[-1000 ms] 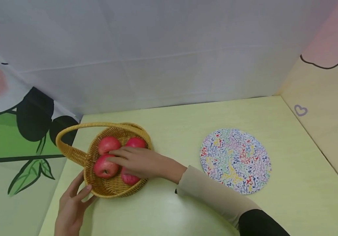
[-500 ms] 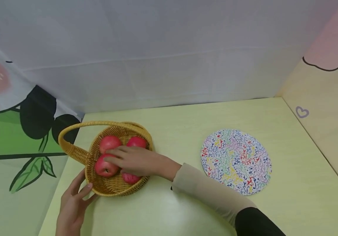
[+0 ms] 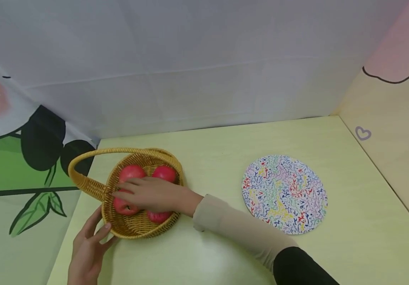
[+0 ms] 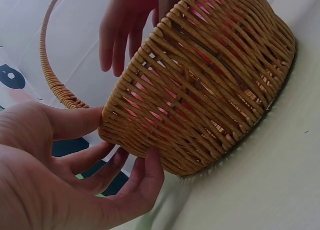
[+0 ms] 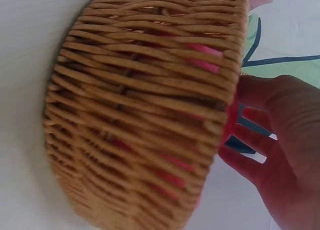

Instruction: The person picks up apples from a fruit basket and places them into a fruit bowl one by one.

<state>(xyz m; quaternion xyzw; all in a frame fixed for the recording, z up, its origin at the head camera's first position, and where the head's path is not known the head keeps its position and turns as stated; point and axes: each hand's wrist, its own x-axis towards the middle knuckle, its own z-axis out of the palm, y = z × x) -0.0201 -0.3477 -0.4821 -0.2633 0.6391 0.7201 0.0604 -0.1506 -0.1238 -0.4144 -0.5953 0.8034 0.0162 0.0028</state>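
Several red apples lie inside a wicker basket (image 3: pixel 136 235) with an arched handle (image 3: pixel 126 150), on the table's left side. My left hand (image 3: pixel 86 247) holds the basket's near-left outer wall between thumb and fingers; the left wrist view shows these fingertips (image 4: pixel 155 157) against the woven side. Over the basket reaches my right hand (image 3: pixel 151 194), palm down with fingers loosely extended. It partly covers the left front apple (image 3: pixel 126 208), and its wrist overlaps the right front apple (image 3: pixel 159 217). Two more apples, the back left one (image 3: pixel 132 171) and back right one (image 3: pixel 165 173), show beyond it.
To the right, a round mat with a colourful squiggle pattern (image 3: pixel 284 194) lies flat on the pale yellow-green table (image 3: pixel 211 158). A pale cloth wall (image 3: pixel 204 95) rises behind, and printed panels stand on both sides.
My right hand has shifted left across the basket, from the right front apple to over the left front apple. The left hand stays at the basket's side.
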